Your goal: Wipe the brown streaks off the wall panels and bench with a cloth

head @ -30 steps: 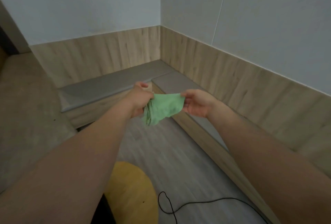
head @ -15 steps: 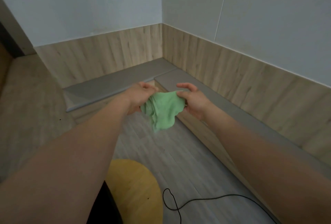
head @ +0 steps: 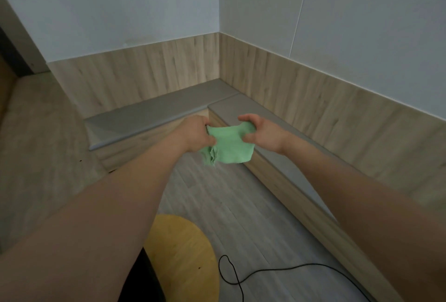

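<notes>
Left hand (head: 196,133) and right hand (head: 264,132) pinch a green cloth (head: 230,146) in the air in front of the bench (head: 156,113) corner.
The cloth is thin and pale green, rumpled along its lower left edge. Half a second ago it hung bunched; now it is spread flatter and the hands are wider apart. Fingers are curled on its top corners and both arms reach forward.

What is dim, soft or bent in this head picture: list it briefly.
Head view: light is dim and even, no glare, no hard shadows; the wide-angle lens slightly bows the edges of the wood wall panels and the bench and swells the forearms at the bottom; the green cloth held between left hand and right hand is slightly soft, its weave unreadable.
</notes>
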Demonstrator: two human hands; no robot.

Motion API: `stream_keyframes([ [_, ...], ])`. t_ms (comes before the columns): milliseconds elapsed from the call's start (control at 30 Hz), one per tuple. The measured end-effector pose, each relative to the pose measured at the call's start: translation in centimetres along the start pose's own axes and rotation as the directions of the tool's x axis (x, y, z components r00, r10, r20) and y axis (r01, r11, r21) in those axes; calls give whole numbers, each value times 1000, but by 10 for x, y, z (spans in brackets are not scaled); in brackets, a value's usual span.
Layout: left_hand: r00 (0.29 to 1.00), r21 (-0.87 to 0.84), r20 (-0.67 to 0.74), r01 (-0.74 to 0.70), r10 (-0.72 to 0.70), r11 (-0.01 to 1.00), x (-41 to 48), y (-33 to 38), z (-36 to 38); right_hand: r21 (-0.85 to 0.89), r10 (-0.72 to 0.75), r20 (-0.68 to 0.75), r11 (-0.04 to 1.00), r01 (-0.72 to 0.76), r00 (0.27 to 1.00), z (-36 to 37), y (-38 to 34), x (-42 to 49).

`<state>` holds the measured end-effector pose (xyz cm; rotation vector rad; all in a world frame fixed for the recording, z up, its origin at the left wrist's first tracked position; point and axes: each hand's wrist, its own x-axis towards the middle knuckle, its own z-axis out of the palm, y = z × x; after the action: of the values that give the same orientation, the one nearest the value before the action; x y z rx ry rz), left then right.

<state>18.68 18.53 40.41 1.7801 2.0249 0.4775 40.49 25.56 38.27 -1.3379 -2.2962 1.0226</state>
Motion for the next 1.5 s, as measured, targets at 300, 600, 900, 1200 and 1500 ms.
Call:
stream_keyframes([
  [300, 989, -143, 11, 150, -150, 978, -1, -27, -24, 355, 27, -73, 935, 1, 997, -9, 16, 2],
  [600, 989, -261, 21, 146, -145, 954, -7, -44, -32, 444, -35, 72, 896, -1, 997, 63, -7, 16],
  [900, 971, -793, 28, 166, -236, 586, 5, -89, -11, 880, 42, 24, 474, -41, 999, 55, -14, 33],
  [1200, 889, -879, 345, 419, -302, 228, 1, -115, 42, 571, 283, -82, 799, -188, 955, 113, -4, 52],
  [1500, 895, -866, 369, 429, -250, 259, -1, -159, 82, 602, 7, 272, 779, -176, 962, 175, -17, 53],
])
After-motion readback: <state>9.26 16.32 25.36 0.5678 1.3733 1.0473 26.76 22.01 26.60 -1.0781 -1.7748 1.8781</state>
